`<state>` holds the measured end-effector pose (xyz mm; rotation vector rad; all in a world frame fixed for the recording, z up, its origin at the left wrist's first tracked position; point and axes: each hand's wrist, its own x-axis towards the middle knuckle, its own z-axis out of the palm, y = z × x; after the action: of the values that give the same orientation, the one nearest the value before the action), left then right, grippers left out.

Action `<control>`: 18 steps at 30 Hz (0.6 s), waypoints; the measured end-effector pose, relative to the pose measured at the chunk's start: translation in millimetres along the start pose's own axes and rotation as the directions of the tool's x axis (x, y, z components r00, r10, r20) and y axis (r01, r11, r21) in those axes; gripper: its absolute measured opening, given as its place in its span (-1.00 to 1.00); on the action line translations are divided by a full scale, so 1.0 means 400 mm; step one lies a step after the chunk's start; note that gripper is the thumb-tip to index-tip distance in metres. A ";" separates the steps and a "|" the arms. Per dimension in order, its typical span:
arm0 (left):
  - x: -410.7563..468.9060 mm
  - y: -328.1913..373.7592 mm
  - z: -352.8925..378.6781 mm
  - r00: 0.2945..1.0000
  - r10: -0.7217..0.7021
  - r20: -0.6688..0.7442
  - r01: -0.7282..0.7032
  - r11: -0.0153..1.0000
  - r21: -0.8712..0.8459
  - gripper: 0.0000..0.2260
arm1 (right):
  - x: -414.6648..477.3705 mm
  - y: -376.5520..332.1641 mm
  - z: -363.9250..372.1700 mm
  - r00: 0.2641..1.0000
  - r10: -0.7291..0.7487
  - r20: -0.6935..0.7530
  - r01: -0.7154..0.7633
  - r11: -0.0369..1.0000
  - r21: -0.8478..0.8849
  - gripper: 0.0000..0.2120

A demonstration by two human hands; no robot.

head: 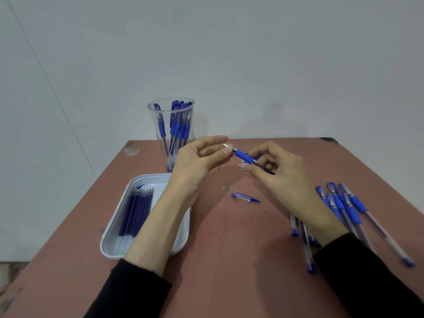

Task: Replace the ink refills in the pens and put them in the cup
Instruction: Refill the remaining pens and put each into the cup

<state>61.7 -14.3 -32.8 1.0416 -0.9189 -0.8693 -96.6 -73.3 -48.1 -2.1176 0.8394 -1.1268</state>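
My right hand (278,171) grips a blue pen (245,157) by its barrel, above the table, tip pointing left. My left hand (199,159) is just left of the pen's metal tip, its thumb and fingers curved near the tip; contact with the tip is unclear. A blue pen cap (245,198) lies on the table below the hands. A clear cup (171,131) with several blue pens stands at the back. A white tray (114,246) on the left holds several blue refills (135,212).
Several capped blue pens (344,210) lie in a heap on the right, partly under my right forearm. A few small clear bits (243,166) and a scrap (227,187) lie mid-table. The brown table (229,260) ends at a white wall.
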 end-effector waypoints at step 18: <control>-0.007 0.007 0.015 1.000 -0.004 0.013 0.006 0.997 -0.080 -0.85 | 0.002 -0.016 0.009 0.999 0.035 -0.008 -0.033 0.975 0.221 -0.92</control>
<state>55.5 -13.1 -29.3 0.9703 -0.8853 -0.9109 -91.7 -69.1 -44.6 -1.9088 0.7172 -1.1590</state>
